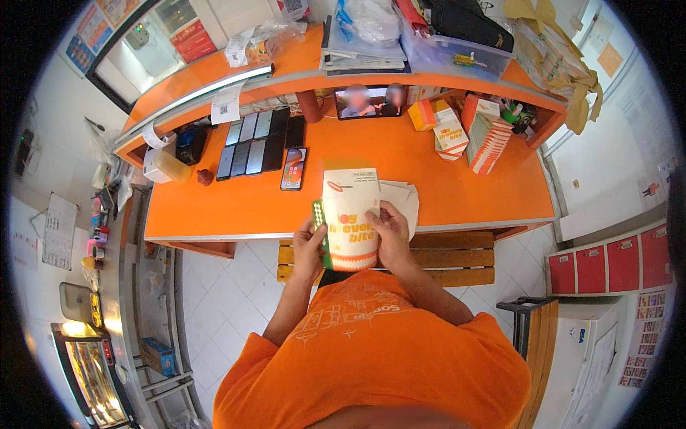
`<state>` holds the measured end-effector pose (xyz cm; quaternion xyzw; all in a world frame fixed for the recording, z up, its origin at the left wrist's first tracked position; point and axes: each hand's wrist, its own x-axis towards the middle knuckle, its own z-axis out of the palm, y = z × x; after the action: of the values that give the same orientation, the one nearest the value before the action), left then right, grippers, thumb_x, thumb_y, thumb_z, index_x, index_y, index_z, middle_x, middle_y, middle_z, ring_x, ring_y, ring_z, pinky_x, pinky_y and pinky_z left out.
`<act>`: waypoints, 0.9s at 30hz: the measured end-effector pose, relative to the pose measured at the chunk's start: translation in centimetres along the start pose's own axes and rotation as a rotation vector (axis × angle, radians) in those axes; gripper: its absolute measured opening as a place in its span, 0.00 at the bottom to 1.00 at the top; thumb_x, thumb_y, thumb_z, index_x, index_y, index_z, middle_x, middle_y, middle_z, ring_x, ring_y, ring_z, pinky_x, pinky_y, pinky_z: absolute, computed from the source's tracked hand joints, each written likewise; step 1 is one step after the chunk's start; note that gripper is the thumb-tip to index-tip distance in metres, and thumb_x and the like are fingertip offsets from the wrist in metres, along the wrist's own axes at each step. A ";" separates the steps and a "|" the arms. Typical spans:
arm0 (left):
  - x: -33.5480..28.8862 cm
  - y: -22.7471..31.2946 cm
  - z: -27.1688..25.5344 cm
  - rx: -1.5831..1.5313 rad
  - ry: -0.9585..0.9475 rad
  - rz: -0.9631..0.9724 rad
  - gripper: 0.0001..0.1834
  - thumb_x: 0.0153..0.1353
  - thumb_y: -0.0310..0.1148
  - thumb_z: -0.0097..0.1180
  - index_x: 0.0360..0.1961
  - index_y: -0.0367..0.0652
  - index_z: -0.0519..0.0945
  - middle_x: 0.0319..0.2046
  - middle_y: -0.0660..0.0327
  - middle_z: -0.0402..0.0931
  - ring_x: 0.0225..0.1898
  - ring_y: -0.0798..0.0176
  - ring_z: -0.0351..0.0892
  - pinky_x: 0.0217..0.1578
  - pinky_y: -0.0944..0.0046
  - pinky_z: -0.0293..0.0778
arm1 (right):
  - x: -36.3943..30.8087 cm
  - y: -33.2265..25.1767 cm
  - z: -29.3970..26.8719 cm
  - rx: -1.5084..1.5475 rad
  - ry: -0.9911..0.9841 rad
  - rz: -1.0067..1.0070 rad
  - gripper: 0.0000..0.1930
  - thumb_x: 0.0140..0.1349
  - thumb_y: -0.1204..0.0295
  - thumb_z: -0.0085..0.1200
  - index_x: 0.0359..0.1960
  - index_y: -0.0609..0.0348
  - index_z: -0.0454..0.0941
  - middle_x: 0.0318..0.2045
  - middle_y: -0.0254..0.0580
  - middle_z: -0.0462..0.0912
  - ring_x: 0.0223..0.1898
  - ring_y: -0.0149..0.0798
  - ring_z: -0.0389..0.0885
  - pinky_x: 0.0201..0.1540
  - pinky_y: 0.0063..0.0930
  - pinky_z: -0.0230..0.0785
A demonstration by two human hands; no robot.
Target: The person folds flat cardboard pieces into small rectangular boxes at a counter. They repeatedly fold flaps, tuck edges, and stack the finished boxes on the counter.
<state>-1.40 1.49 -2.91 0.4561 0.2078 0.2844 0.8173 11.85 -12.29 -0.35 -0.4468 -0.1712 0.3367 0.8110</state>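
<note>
Fingers (376, 218) of the right hand (389, 236) are curling over the front of a flat paper bag (350, 214), white with an orange band, pinching its right edge. The left hand (309, 247) is gripping the bag's left side, its fingertips hiding behind the paper. The bag is hovering upright over the near edge of the orange counter (457, 179), covering part of more folded paper (404, 196) behind it.
</note>
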 end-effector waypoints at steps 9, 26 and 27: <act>-1.0 1.2 0.9 0.511 -0.089 0.051 0.16 0.73 0.33 0.56 0.54 0.31 0.78 0.52 0.55 0.81 0.51 0.69 0.78 0.47 0.68 0.76 | 1.4 -0.7 1.0 -0.345 0.021 -0.190 0.21 0.57 0.71 0.72 0.48 0.65 0.77 0.37 0.43 0.86 0.37 0.35 0.86 0.42 0.30 0.77; -1.2 4.6 4.5 -0.266 -0.035 0.046 0.25 0.75 0.36 0.49 0.68 0.40 0.61 0.65 0.52 0.66 0.67 0.55 0.67 0.67 0.47 0.65 | 1.3 -3.6 -0.5 -1.090 -0.320 -0.828 0.27 0.48 0.65 0.75 0.54 0.49 0.84 0.26 0.40 0.84 0.28 0.45 0.82 0.34 0.35 0.75; -1.1 4.6 4.3 -0.219 -0.080 0.075 0.24 0.74 0.33 0.51 0.67 0.39 0.63 0.64 0.53 0.68 0.65 0.56 0.69 0.66 0.49 0.66 | 1.4 -3.8 -0.7 -1.061 -0.243 -0.903 0.27 0.47 0.67 0.75 0.52 0.51 0.85 0.25 0.40 0.84 0.28 0.43 0.81 0.34 0.34 0.75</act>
<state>-0.95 -0.02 3.24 0.3824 0.1254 0.3173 0.8587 14.74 -13.10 2.42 -0.6262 -0.5703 -0.1139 0.5193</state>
